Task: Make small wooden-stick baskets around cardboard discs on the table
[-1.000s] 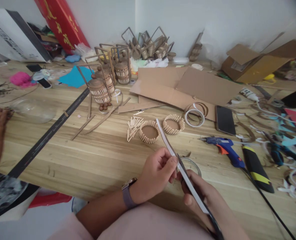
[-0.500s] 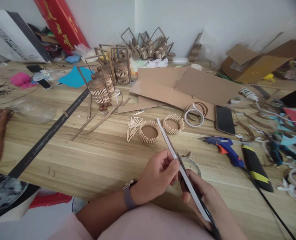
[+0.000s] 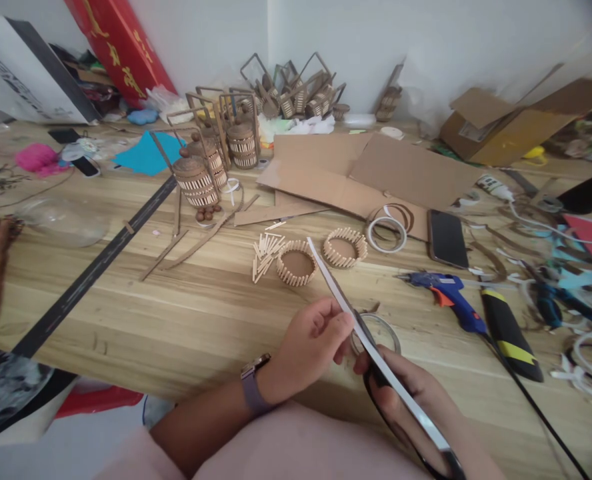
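The strip (image 3: 332, 287) ran between the two hands, gripped near its middle by the left hand (image 3: 306, 347), whose thumb and fingers pinched it from the left side. The right hand (image 3: 421, 393) was curled around the black handles of the scissors (image 3: 377, 379), lower and to the right, and the strip's near half passed over that hand. Whether the right fingers also pressed on the strip could not be told.

The strip's long axis was a slant: the far end pointed away from the person and to the left, towards the gap between the two stick rings, the left ring (image 3: 296, 280) and the right ring (image 3: 346, 263); the near end pointed back towards the body and to the right, over the scissors. Its white face was turned up, with a darker brown edge along the right side of the far half. The scissors lay along much the same line as the strip.

The blades were mostly covered by strip and fingers, so whether they stood apart or together was unclear. The bottom of the picture cut off the right forearm. A tape roll (image 3: 399, 340) on the table (image 3: 216, 320) was partly hidden behind the hands and the strip. It was hard to make out whether the strip's far end touched the left ring or only passed in front of it.
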Available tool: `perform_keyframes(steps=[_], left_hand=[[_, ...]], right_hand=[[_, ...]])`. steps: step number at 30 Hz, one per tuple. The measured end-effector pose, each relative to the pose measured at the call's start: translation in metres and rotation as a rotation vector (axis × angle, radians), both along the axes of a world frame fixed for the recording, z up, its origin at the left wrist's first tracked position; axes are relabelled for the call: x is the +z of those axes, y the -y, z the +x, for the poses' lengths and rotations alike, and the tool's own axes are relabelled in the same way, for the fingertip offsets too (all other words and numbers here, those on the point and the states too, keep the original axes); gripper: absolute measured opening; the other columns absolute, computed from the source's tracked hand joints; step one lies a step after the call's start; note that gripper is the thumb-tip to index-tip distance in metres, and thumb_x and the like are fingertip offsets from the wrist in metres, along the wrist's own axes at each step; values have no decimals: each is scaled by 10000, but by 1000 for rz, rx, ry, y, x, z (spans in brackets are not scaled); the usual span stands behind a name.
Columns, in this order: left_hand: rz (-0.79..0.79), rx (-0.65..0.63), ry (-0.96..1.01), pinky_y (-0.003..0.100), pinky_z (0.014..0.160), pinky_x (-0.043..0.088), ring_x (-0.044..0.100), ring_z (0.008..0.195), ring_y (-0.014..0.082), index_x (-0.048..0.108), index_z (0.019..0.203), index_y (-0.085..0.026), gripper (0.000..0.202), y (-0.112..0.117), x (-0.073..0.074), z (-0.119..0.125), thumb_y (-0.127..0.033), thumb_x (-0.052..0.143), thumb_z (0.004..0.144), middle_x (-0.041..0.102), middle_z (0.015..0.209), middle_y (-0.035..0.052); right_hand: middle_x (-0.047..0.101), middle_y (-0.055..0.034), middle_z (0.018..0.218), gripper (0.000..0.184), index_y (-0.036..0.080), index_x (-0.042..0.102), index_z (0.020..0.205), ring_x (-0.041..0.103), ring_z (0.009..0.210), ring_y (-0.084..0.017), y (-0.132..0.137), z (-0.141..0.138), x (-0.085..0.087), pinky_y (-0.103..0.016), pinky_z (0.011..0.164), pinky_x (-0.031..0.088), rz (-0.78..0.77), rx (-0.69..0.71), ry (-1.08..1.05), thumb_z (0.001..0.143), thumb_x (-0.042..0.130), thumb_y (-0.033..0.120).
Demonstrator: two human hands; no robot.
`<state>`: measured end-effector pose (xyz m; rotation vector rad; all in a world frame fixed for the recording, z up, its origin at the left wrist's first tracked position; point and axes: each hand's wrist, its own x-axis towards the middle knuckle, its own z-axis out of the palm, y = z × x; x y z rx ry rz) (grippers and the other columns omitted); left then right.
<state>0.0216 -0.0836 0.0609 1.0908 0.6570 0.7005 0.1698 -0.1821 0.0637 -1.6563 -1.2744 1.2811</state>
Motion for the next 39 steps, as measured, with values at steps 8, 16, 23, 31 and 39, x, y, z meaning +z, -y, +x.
perform_keyframes(steps=[8,16,23,31,39], left_hand=[[-43,79,16,196,442,329,378,416,57,460,692,-201,397,-1,-2,2,-543,617,816,457,488,-77],[1,57,34,188,435,310,379,418,58,468,690,-198,370,5,-4,3,-503,599,854,448,483,-77],[9,36,38,183,446,322,386,429,57,476,693,-195,342,5,-5,4,-463,586,875,456,493,-74],[3,3,29,185,448,326,389,439,60,470,695,-196,357,7,-2,4,-486,600,857,457,506,-68],[-6,-31,74,182,452,336,399,458,57,478,702,-184,321,10,-2,5,-433,602,861,500,545,-51]], right_hand=[[339,63,578,758,214,612,874,267,517,-112,2,-4,1,-264,475,204,-24,1,36,671,443,924],[370,56,607,784,221,599,920,281,553,-130,1,-3,-2,-271,506,213,-16,29,24,649,438,939],[350,60,601,782,218,603,876,279,553,-125,4,-1,1,-281,515,207,-50,5,44,615,469,943],[378,54,592,745,215,613,894,297,517,-121,8,2,-8,-261,475,247,17,18,119,699,429,910],[345,60,589,783,215,613,881,279,532,-125,2,-4,-1,-264,489,254,51,-9,88,666,403,938]])
